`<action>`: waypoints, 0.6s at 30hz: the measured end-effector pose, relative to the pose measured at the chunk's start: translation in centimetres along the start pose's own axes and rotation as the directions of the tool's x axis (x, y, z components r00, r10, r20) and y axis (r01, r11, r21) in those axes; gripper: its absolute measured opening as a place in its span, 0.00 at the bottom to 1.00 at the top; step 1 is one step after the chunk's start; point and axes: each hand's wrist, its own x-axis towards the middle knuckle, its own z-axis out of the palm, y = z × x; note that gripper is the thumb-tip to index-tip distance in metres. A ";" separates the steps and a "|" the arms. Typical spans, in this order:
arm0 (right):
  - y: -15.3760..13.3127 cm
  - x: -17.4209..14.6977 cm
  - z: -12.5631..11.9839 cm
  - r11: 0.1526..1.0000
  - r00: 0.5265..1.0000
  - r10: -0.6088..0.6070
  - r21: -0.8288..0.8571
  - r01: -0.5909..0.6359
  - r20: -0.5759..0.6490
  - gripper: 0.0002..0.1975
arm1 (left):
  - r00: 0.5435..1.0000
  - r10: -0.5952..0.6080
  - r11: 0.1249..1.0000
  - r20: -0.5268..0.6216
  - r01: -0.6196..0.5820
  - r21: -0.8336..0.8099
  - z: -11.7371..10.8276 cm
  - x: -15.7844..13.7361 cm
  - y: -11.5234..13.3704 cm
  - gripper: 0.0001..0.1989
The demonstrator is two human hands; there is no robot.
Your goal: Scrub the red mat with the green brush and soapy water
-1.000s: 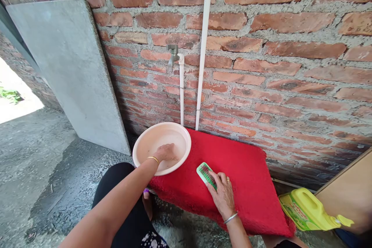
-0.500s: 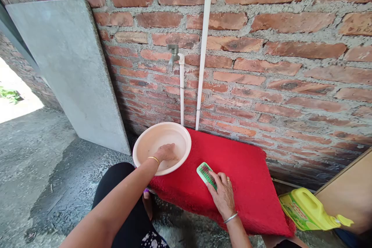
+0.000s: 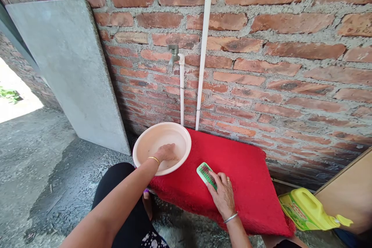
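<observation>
My left hand [image 3: 166,152] reaches down into a pale pink plastic basin [image 3: 141,145], which stands at the left end of a surface covered by a fuzzy red cloth [image 3: 241,162]. Shallow water seems to lie in the basin, and the fingertips are too unclear to show whether they hold anything. With thumb and fingers along its sides, my right hand [image 3: 223,195] grips a green and white scrub brush [image 3: 203,171]. The brush lies on the red cloth with its bristles facing up.
A metal tap [image 3: 173,56] on a white pipe [image 3: 182,97] rises behind the basin, against the brick wall [image 3: 273,27]. Leaning at the left is a grey slab [image 3: 69,69]. A yellow jug [image 3: 305,209] sits beyond the cloth's right end. Part of the concrete floor [image 3: 52,186] looks wet.
</observation>
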 end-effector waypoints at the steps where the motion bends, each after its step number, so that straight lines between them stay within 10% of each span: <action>1: 0.0 0.0 0.0 1.000 1.000 0.000 0.001 0.000 -0.001 0.18 | 1.000 -0.001 1.000 0.003 0.001 0.002 0.0 0.0 0.0 0.35; 18: -0.2 0.2 -0.4 1.000 1.000 -0.009 0.002 0.009 -0.007 0.17 | 1.000 -0.006 1.000 0.007 0.005 0.020 -0.2 -0.2 0.3 0.34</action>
